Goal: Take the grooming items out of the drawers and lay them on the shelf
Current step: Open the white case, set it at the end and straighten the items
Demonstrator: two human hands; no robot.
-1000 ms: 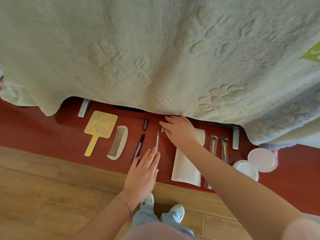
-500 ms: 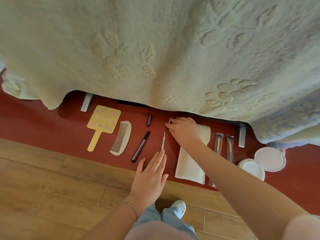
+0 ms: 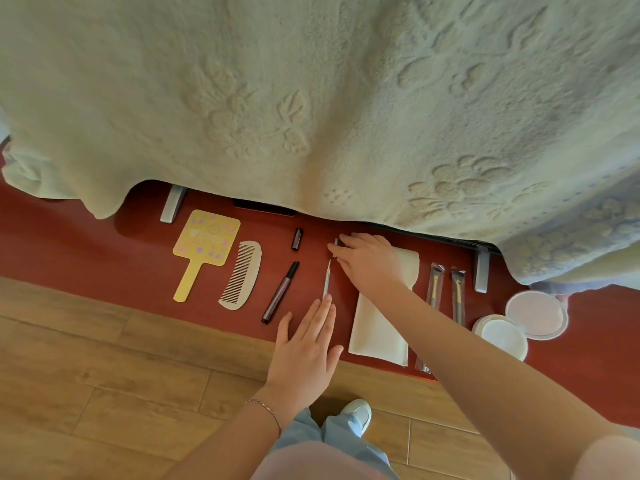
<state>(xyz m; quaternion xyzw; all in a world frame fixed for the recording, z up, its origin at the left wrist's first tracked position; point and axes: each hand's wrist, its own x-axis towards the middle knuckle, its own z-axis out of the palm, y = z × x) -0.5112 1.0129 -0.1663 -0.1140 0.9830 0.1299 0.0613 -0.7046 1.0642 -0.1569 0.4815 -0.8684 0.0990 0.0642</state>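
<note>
Nearest, the left hand [image 3: 304, 348] lies flat with fingers straight and together over the front edge of the red shelf [image 3: 86, 258], holding nothing; its fingertips touch the near end of a thin white-tipped tool [image 3: 326, 278]. Left of that hand lie a dark pen-like liner [image 3: 280, 293], then a pale comb [image 3: 241, 275], then a yellow hand mirror [image 3: 204, 245] with its handle toward the person. A small dark cap [image 3: 296, 239] sits just beyond the liner's tip.

Farther in, the right hand [image 3: 367, 259] reaches palm down over the far end of a folded white cloth [image 3: 379, 330]; its fingertips press or pinch a small grey piece [image 3: 335, 241], which of the two I cannot tell. Right of this hand lie two wrapped brushes [image 3: 434, 285], side by side, and further right an open round compact [image 3: 519, 323]. A cream embossed blanket [image 3: 311, 98] overhangs the shelf's back.
</note>
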